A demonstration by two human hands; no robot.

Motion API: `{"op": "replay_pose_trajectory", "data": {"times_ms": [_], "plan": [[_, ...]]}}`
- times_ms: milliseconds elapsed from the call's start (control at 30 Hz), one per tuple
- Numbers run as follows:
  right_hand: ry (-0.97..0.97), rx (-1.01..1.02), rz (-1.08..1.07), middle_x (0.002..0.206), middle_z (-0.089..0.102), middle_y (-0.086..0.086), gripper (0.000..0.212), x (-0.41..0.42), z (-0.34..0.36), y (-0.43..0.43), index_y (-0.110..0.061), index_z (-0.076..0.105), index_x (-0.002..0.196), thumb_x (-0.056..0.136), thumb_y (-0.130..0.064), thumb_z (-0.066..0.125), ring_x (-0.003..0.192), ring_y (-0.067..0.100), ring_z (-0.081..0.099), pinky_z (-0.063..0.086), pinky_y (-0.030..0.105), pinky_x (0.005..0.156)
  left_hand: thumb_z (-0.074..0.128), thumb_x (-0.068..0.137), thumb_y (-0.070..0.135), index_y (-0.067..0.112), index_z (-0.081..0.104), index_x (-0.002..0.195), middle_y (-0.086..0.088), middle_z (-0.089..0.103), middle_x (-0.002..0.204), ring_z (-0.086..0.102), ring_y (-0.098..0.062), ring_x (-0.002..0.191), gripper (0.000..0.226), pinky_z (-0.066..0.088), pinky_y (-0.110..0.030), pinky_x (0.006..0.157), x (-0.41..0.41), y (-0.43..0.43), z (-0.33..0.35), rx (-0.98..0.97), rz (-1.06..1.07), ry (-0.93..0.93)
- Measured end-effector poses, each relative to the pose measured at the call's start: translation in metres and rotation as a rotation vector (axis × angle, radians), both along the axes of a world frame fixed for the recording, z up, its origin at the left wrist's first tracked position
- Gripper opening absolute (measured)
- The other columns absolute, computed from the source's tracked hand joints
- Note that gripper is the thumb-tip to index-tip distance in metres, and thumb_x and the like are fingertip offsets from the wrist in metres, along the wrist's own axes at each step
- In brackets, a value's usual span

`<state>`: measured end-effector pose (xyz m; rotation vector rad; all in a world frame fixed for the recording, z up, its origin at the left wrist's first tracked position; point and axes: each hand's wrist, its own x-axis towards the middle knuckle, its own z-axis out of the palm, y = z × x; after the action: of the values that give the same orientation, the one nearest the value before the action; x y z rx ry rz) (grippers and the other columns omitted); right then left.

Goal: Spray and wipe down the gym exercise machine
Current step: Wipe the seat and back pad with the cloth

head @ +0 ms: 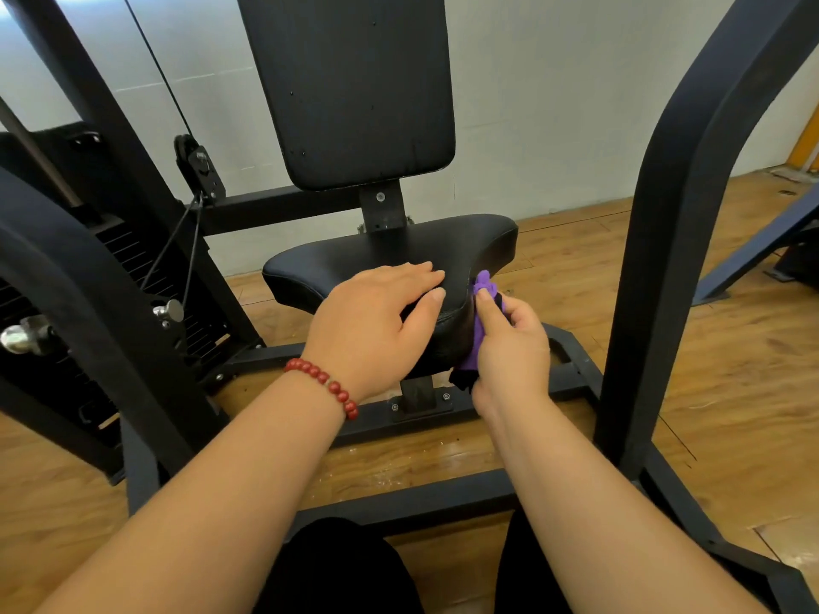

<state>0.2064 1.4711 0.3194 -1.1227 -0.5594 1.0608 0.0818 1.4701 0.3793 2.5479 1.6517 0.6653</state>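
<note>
Right grip (509, 352) clenches a crumpled purple cloth (483, 283), pressing it against the right side of the narrow front end of a black padded saddle-shaped seat (376, 254). Left grip (376, 321) lies released, fingers straight and flat on top of that front end, thumb along its front edge. Around them a black steel machine frame (656, 241) stands on a wooden plank floor (731, 347), its curved uprights rising at both sides. A tall black padded backrest (354, 90) stands upright behind the seat. A red bead bracelet (323, 383) circles the left wrist.
</note>
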Motion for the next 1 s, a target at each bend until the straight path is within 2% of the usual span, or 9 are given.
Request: {"op": "replay_pose_trajectory", "data": {"times_ms": [133,167,300,433,567,667,767,833,1000], "plan": [[-0.109,0.163,-0.016,0.092,0.069,-0.010,0.004,0.001,0.000,-0.011,-0.027,0.065,0.094,0.093,-0.030,0.063,0.088,0.001,0.066,0.054,0.016,0.069,0.023,0.092,0.048,0.034,0.051,0.139,0.016,0.048,0.143,0.037,0.000,0.136,0.056,0.020,-0.017,0.107,0.000,0.001,-0.003,-0.001,0.002,-0.014],[-0.144,0.193,-0.014,0.090,0.068,-0.011,0.002,0.001,-0.001,-0.012,-0.028,0.064,0.093,0.093,-0.030,0.062,0.086,-0.002,0.065,0.052,0.013,0.067,0.024,0.092,0.047,0.034,0.051,0.139,0.017,0.048,0.143,0.037,0.000,0.136,0.055,0.020,-0.017,0.107,0.000,0.001,-0.003,-0.004,0.003,-0.017],[-0.182,0.120,-0.027,0.094,0.067,-0.008,0.008,0.005,-0.005,0.013,-0.029,0.061,0.093,0.094,-0.037,0.061,0.094,0.010,0.065,0.055,0.025,0.075,0.023,0.092,0.046,0.033,0.051,0.138,0.017,0.049,0.143,0.038,0.000,0.136,0.055,0.021,-0.019,0.109,0.003,-0.001,-0.002,-0.010,0.019,-0.025],[-0.049,0.062,-0.026,0.096,0.068,-0.003,0.013,0.002,-0.004,0.018,-0.026,0.064,0.096,0.092,-0.039,0.062,0.095,0.016,0.067,0.059,0.040,0.082,0.024,0.092,0.046,0.033,0.052,0.137,0.017,0.050,0.142,0.039,-0.001,0.135,0.055,0.023,-0.021,0.111,0.003,-0.001,-0.002,-0.012,0.026,-0.031],[0.018,0.171,0.037,0.097,0.071,-0.002,0.014,0.001,-0.011,-0.003,-0.021,0.066,0.100,0.093,-0.033,0.062,0.093,0.013,0.069,0.059,0.032,0.076,0.025,0.092,0.044,0.033,0.054,0.136,0.016,0.051,0.141,0.039,0.000,0.135,0.053,0.022,-0.019,0.110,0.003,-0.001,-0.001,-0.010,0.027,-0.035],[-0.111,0.145,-0.014,0.091,0.068,-0.007,0.011,0.005,-0.012,0.017,-0.028,0.063,0.093,0.093,-0.039,0.060,0.090,0.010,0.067,0.057,0.029,0.075,0.025,0.092,0.044,0.032,0.054,0.136,0.016,0.051,0.141,0.039,0.000,0.135,0.054,0.023,-0.019,0.110,0.004,-0.001,-0.001,-0.017,0.028,-0.037],[-0.146,0.079,-0.050,0.093,0.066,-0.005,0.010,0.011,-0.009,0.040,-0.030,0.060,0.090,0.094,-0.039,0.060,0.094,0.014,0.065,0.056,0.030,0.078,0.026,0.093,0.043,0.031,0.054,0.136,0.015,0.051,0.141,0.039,-0.001,0.135,0.053,0.024,-0.020,0.112,0.004,-0.002,0.000,-0.028,0.021,-0.046],[-0.102,0.075,-0.033,0.095,0.068,-0.002,0.011,0.011,-0.011,0.036,-0.027,0.064,0.092,0.093,-0.039,0.062,0.095,0.016,0.066,0.058,0.035,0.081,0.026,0.093,0.043,0.031,0.054,0.136,0.015,0.051,0.141,0.039,-0.001,0.135,0.053,0.024,-0.020,0.111,0.004,-0.002,0.001,-0.034,0.022,-0.039],[0.035,0.145,0.063,0.097,0.072,0.000,0.014,0.007,-0.019,0.002,-0.019,0.069,0.098,0.093,-0.030,0.062,0.094,0.013,0.069,0.059,0.031,0.079,0.026,0.093,0.043,0.032,0.054,0.136,0.016,0.050,0.142,0.039,0.000,0.135,0.052,0.023,-0.018,0.110,0.005,-0.003,0.000,-0.023,0.042,-0.019]]}}
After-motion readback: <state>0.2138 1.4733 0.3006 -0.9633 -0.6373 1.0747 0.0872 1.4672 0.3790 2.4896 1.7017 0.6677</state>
